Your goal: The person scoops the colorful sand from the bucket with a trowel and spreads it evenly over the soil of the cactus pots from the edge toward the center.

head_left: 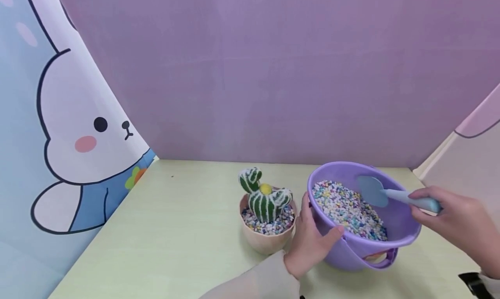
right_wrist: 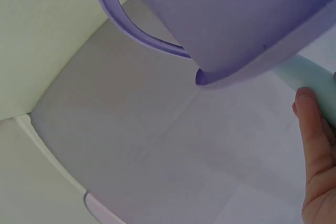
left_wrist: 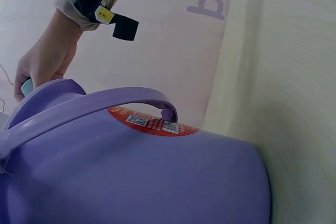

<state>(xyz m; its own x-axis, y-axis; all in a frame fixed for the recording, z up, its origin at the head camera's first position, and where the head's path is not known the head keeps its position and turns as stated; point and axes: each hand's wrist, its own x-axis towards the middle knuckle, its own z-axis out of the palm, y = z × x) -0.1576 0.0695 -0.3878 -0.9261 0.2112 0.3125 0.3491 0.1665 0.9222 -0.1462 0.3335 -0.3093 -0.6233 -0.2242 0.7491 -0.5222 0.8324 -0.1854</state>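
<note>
In the head view, a purple bucket (head_left: 353,253) stands on the table at the right, holding small multicoloured pebbles (head_left: 347,208). My left hand (head_left: 310,242) grips its near left side, the thumb at the rim and the fingers along the outer wall. My right hand (head_left: 461,221) holds a light blue toy shovel (head_left: 408,198) by its handle, the blade inside the bucket near the pebbles. Left of the bucket, beside my left hand, a potted cactus (head_left: 265,205) with white stripes stands in a pale pink pot (head_left: 267,243) with pebbles around it.
The pale green table (head_left: 187,229) meets a purple backdrop (head_left: 273,73) behind. A printed rabbit panel (head_left: 78,129) rises at the left. The bucket's handle (left_wrist: 105,100) hangs down its side, near a red label (left_wrist: 152,123).
</note>
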